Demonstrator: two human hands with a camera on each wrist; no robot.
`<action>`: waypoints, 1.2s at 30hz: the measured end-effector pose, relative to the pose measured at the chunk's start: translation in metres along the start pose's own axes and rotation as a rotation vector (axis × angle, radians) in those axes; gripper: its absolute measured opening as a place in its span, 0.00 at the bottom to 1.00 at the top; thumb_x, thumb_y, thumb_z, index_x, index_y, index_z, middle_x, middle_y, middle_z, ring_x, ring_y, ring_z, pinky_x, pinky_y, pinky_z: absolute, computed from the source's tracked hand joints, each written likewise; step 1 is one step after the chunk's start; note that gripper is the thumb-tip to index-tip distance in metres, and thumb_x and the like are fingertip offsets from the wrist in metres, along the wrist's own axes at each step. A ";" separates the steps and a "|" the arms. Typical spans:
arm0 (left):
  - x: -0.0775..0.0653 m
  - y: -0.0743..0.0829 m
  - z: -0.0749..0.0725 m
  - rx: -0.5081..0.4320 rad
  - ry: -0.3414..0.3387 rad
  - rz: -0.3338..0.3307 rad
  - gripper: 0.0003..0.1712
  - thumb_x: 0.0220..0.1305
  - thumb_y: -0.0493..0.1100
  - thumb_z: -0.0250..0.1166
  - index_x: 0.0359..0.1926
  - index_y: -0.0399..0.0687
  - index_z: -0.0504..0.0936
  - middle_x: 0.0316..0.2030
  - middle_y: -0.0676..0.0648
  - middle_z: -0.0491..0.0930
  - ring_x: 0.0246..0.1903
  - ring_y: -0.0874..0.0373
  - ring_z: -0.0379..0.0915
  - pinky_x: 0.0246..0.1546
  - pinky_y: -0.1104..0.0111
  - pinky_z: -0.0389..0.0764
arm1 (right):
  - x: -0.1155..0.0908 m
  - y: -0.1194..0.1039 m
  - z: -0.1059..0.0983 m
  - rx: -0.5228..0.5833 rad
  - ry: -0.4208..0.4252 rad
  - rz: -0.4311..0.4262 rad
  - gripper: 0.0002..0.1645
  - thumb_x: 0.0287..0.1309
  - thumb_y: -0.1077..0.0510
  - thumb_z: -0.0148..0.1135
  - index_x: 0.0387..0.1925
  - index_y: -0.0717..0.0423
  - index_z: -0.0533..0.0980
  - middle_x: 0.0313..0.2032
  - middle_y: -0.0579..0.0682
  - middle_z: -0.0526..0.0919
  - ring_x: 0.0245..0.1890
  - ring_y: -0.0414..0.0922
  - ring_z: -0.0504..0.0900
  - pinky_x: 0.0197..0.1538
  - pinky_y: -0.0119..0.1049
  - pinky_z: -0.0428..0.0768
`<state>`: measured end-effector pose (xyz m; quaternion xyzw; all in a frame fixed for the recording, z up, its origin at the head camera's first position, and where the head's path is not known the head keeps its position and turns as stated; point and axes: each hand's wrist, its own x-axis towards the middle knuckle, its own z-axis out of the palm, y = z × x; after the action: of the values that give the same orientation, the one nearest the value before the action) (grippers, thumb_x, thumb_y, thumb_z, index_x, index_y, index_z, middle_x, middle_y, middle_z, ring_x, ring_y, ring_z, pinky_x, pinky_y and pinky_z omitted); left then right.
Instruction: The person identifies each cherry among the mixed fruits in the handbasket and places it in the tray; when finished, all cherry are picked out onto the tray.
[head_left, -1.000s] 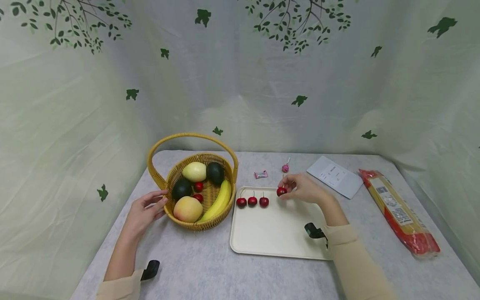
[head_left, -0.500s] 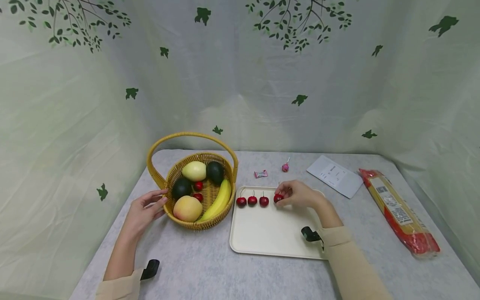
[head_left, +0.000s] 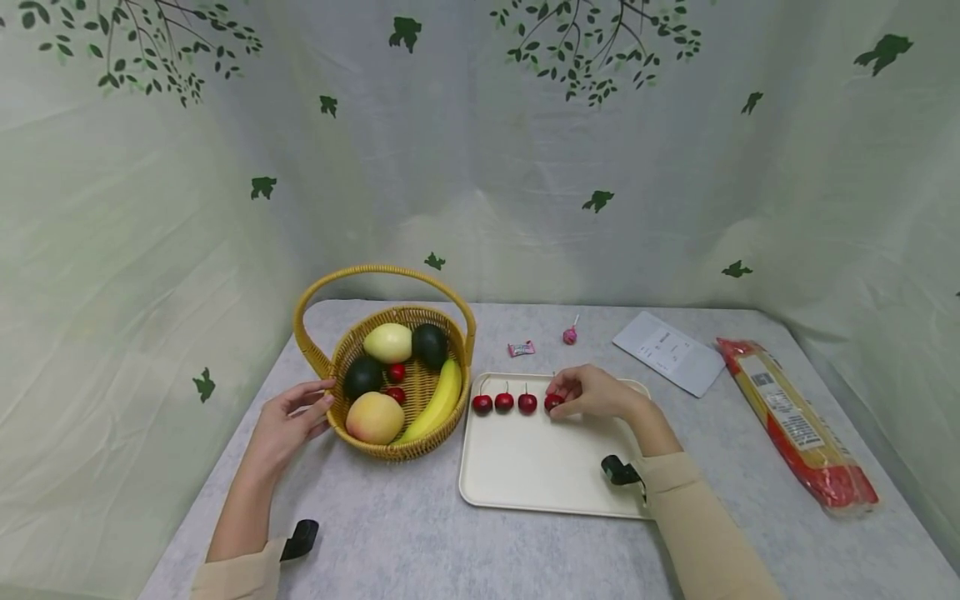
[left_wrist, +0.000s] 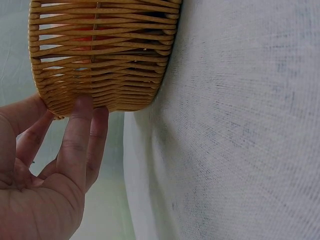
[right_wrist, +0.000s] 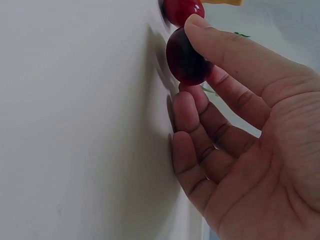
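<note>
My right hand [head_left: 592, 393] pinches a dark red cherry [head_left: 552, 402] between thumb and fingertips, low over the cream tray [head_left: 540, 475]. To its left, three more cherries [head_left: 504, 402] form a row with stems up. In the right wrist view the held cherry [right_wrist: 186, 57] sits under the thumb tip, close to the tray surface, near another cherry [right_wrist: 182, 10]. My left hand [head_left: 292, 415] touches the left side of a wicker basket [head_left: 405, 451]. In the left wrist view its nearly straight fingers [left_wrist: 75, 140] rest against the basket's woven wall [left_wrist: 120, 60].
The basket contains a peach [head_left: 375, 418], a banana [head_left: 438, 404], two dark green fruits, a pale yellow fruit [head_left: 388, 342] and small red fruits. Behind the tray lie a wrapped candy [head_left: 521, 348] and a lollipop [head_left: 570, 335]. A white packet [head_left: 667, 352] and a long red-and-yellow package [head_left: 795, 425] lie right.
My right hand has brought the cherry left and down toward the front, to the right end of the cherry row. My left hand and the basket have stayed in place.
</note>
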<state>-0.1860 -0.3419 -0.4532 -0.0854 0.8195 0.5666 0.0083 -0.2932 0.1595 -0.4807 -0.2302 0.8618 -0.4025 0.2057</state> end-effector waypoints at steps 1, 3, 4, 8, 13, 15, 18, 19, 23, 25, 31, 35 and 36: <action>0.000 0.000 0.000 0.000 0.000 0.000 0.30 0.79 0.48 0.66 0.74 0.39 0.75 0.52 0.56 0.78 0.46 0.74 0.81 0.47 0.74 0.89 | 0.000 0.000 0.000 -0.002 -0.002 -0.001 0.18 0.61 0.55 0.80 0.47 0.58 0.84 0.39 0.48 0.86 0.39 0.42 0.80 0.46 0.34 0.80; 0.000 0.000 0.000 -0.001 -0.001 -0.001 0.30 0.79 0.48 0.66 0.74 0.39 0.74 0.52 0.55 0.78 0.46 0.74 0.81 0.47 0.74 0.89 | 0.001 0.000 0.000 -0.002 -0.005 -0.004 0.17 0.61 0.55 0.80 0.47 0.58 0.84 0.39 0.49 0.86 0.39 0.42 0.80 0.46 0.33 0.80; 0.000 0.000 0.000 -0.001 -0.001 -0.002 0.30 0.79 0.48 0.66 0.74 0.39 0.74 0.52 0.55 0.79 0.46 0.74 0.81 0.47 0.74 0.89 | 0.001 0.000 0.000 -0.002 -0.006 -0.005 0.17 0.61 0.55 0.80 0.47 0.58 0.84 0.39 0.48 0.86 0.39 0.42 0.80 0.46 0.33 0.80; 0.000 -0.001 0.000 0.000 -0.004 -0.008 0.30 0.79 0.48 0.66 0.74 0.39 0.74 0.54 0.51 0.79 0.46 0.74 0.81 0.47 0.73 0.89 | 0.002 0.001 0.001 0.001 -0.003 -0.008 0.17 0.61 0.56 0.80 0.47 0.58 0.84 0.39 0.49 0.86 0.39 0.42 0.80 0.45 0.32 0.80; 0.001 -0.002 0.000 0.003 -0.006 -0.023 0.31 0.79 0.48 0.66 0.75 0.40 0.74 0.56 0.49 0.78 0.46 0.74 0.81 0.48 0.73 0.89 | 0.002 0.002 0.003 -0.003 -0.002 -0.025 0.18 0.60 0.56 0.81 0.48 0.58 0.84 0.40 0.50 0.87 0.40 0.41 0.82 0.46 0.31 0.82; 0.001 -0.003 -0.001 0.001 -0.006 -0.026 0.31 0.79 0.48 0.66 0.75 0.40 0.74 0.56 0.51 0.78 0.46 0.73 0.81 0.48 0.73 0.89 | 0.002 0.002 0.003 -0.001 -0.002 -0.032 0.18 0.60 0.56 0.81 0.48 0.59 0.84 0.40 0.50 0.88 0.40 0.41 0.82 0.46 0.30 0.82; 0.002 -0.004 -0.001 -0.004 -0.006 -0.027 0.31 0.79 0.48 0.66 0.75 0.40 0.74 0.54 0.54 0.78 0.46 0.73 0.81 0.48 0.73 0.89 | 0.002 0.001 0.003 0.001 -0.001 -0.036 0.18 0.60 0.57 0.81 0.48 0.59 0.84 0.40 0.50 0.87 0.39 0.41 0.82 0.45 0.30 0.82; 0.002 -0.004 -0.001 -0.004 -0.005 -0.027 0.31 0.79 0.48 0.66 0.75 0.40 0.74 0.54 0.54 0.78 0.46 0.73 0.81 0.48 0.73 0.89 | 0.002 0.001 0.003 0.000 -0.001 -0.035 0.18 0.60 0.57 0.81 0.47 0.58 0.85 0.40 0.50 0.87 0.39 0.41 0.82 0.45 0.29 0.82; 0.002 -0.005 -0.001 -0.002 -0.005 -0.025 0.31 0.79 0.48 0.66 0.75 0.41 0.74 0.53 0.55 0.78 0.46 0.73 0.81 0.47 0.73 0.89 | 0.002 0.001 0.003 -0.006 0.000 -0.036 0.18 0.60 0.56 0.81 0.48 0.58 0.84 0.41 0.49 0.87 0.40 0.41 0.82 0.46 0.30 0.82; 0.002 -0.005 -0.001 -0.001 -0.003 -0.023 0.31 0.79 0.48 0.66 0.75 0.41 0.74 0.53 0.55 0.78 0.46 0.73 0.81 0.47 0.73 0.89 | 0.002 0.001 0.003 -0.008 0.001 -0.037 0.19 0.59 0.56 0.81 0.48 0.58 0.84 0.41 0.49 0.87 0.40 0.41 0.82 0.46 0.30 0.82; 0.003 -0.004 0.000 0.003 0.000 -0.023 0.30 0.79 0.48 0.66 0.75 0.41 0.74 0.54 0.53 0.78 0.46 0.73 0.81 0.47 0.73 0.89 | 0.001 -0.001 -0.001 -0.008 0.005 -0.041 0.20 0.60 0.55 0.81 0.50 0.58 0.84 0.44 0.51 0.88 0.42 0.41 0.83 0.49 0.31 0.83; 0.004 -0.004 0.000 0.001 0.000 -0.024 0.30 0.79 0.48 0.66 0.75 0.41 0.74 0.53 0.54 0.78 0.46 0.73 0.81 0.47 0.73 0.89 | -0.001 -0.006 -0.005 -0.013 0.020 -0.038 0.21 0.60 0.54 0.81 0.51 0.57 0.83 0.44 0.51 0.87 0.43 0.42 0.82 0.50 0.32 0.83; 0.004 -0.004 0.000 0.001 0.000 -0.023 0.30 0.79 0.48 0.66 0.75 0.41 0.74 0.53 0.55 0.78 0.46 0.73 0.81 0.47 0.73 0.89 | -0.002 -0.008 -0.006 -0.015 0.026 -0.037 0.21 0.60 0.54 0.81 0.51 0.58 0.83 0.44 0.52 0.87 0.43 0.43 0.82 0.50 0.34 0.82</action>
<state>-0.1895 -0.3440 -0.4575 -0.0945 0.8187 0.5663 0.0149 -0.2933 0.1597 -0.4706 -0.2425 0.8630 -0.4027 0.1850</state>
